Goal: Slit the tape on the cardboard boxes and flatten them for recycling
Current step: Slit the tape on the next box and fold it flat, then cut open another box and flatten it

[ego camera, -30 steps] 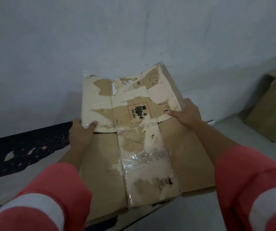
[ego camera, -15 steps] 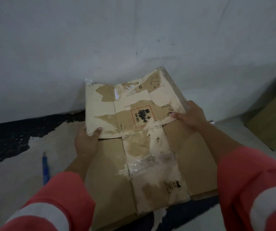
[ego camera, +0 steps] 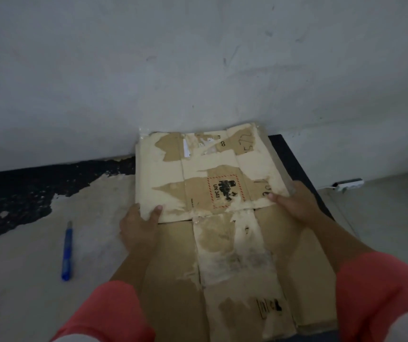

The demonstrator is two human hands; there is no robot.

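Left hand [ego camera: 138, 230] grips the flattened box [ego camera: 173, 267]'s flap [ego camera: 198, 174] at 8 o'clock, right hand [ego camera: 294, 203] at 4; fingers hidden underneath.

Bare storeroom-like room: scuffed grey wall [ego camera: 198, 58], worn concrete floor [ego camera: 25, 280], peeling black paint [ego camera: 13, 193], power strip [ego camera: 348, 184].

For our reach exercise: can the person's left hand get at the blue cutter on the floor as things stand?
Probably yes, once freed: the left hand grips the cardboard flap, but the blue cutter lies on the floor to its left, nothing between.
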